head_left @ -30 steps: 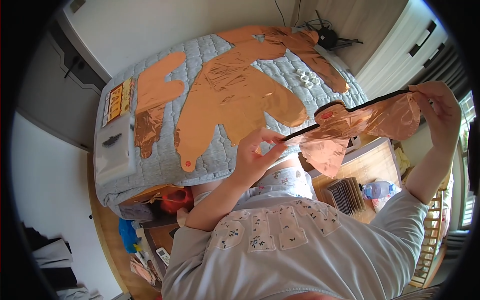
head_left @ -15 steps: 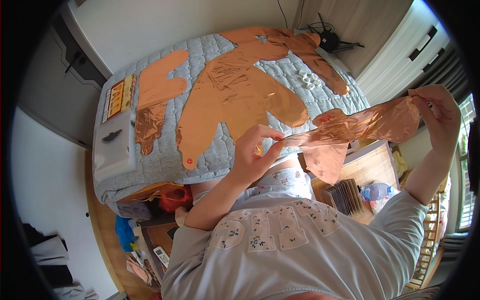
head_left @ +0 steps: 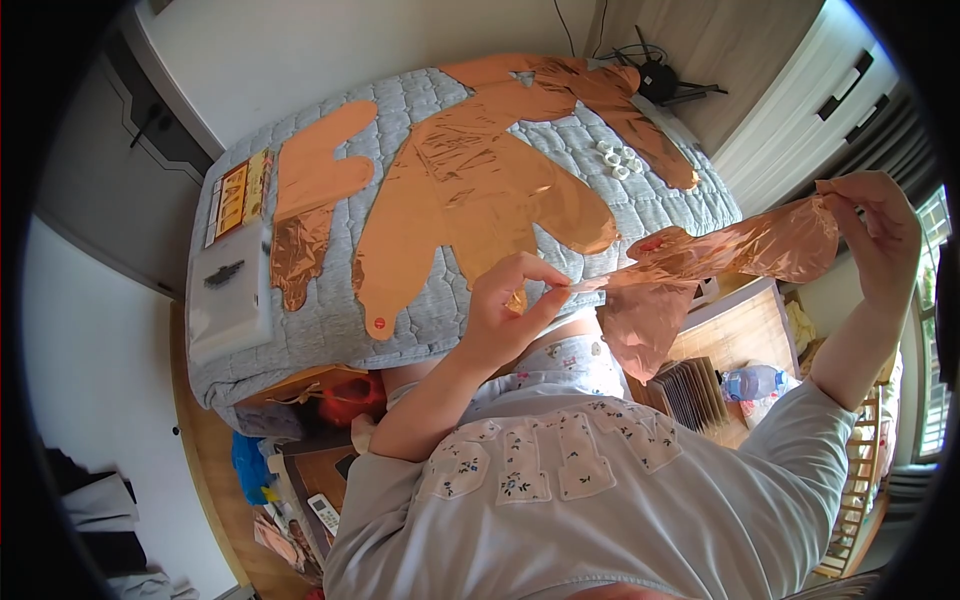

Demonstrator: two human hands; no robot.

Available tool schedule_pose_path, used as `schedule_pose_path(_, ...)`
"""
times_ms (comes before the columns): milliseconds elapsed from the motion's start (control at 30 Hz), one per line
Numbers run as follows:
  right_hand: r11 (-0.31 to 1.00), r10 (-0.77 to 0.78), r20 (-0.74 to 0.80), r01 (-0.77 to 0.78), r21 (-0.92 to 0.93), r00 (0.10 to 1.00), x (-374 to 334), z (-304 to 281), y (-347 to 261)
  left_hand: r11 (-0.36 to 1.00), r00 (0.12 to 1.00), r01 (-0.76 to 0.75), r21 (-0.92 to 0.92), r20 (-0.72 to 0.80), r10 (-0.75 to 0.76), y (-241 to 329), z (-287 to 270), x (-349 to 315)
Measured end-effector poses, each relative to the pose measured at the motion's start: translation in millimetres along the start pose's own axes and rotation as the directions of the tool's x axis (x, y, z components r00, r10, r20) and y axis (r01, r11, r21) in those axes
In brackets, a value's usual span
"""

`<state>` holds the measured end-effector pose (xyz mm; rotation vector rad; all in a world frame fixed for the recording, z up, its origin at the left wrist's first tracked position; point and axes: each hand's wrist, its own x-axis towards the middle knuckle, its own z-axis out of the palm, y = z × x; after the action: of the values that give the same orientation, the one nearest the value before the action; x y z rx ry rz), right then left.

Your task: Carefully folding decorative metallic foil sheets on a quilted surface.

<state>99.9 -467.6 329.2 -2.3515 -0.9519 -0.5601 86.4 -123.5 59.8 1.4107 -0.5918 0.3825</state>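
A flat, uninflated copper-coloured foil balloon is stretched between my two hands above the bed's front right corner. My left hand pinches its left end between thumb and fingertips. Higher up at the right, my right hand pinches the other end. A wide lobe of the foil hangs down in the middle, beside my lap. On the bed lie a large flat foil balloon with several lobes, a smaller one to its left, and another toward the far right. Part of the large one is hidden behind my left hand.
A grey quilted bedspread lies under the foil. White tape rolls sit toward the right, a clear plastic box and a printed packet at the left edge. Beside the bed stand a bottle and a brown ribbed stack.
The hanging lobe of the held foil balloon has dropped slightly lower and swung a little left. The foil between my hands has tilted and its creases shifted. Both hands stay nearly in place.
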Motion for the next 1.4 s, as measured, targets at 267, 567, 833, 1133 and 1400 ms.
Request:
schedule_pose_path(267, 1.0, -0.004, -0.01, 0.004, 0.004, 1.0, -4.3, -0.9, 2.5, 1.0, 1.0, 0.021, 0.012, -0.015, -0.021, 2.9, 1.1, 0.6)
schedule_pose_path(567, 1.0, -0.002, -0.029, 0.002, -0.005, 1.0, -37.0, -2.8, 3.7, 0.982, 0.989, -0.112, 0.153, -0.074, 0.125, 22.0, -7.1, -7.1)
schedule_pose_path(833, 0.929, -0.35, -0.232, 0.368, 0.038, 0.908, -50.8, 30.4, -24.6, 0.9, 0.966, -0.248, 0.359, 0.027, 0.256, 86.7, -36.4, -32.5)
schedule_pose_path(1133, 0.975, -0.094, -0.372, 0.161, 0.153, 0.923, -2.5, 69.4, 5.0, 0.883, 0.975, -0.21, 0.42, 0.022, 0.222, 114.6, -79.0, 8.4)
schedule_pose_path(1400, 0.879, 0.253, -0.028, -0.217, 0.424, 0.967, 156.7, 168.7, 96.2, 0.92, 0.954, 0.263, 0.29, -0.224, -0.202, 36.9, -163.4, 138.5)
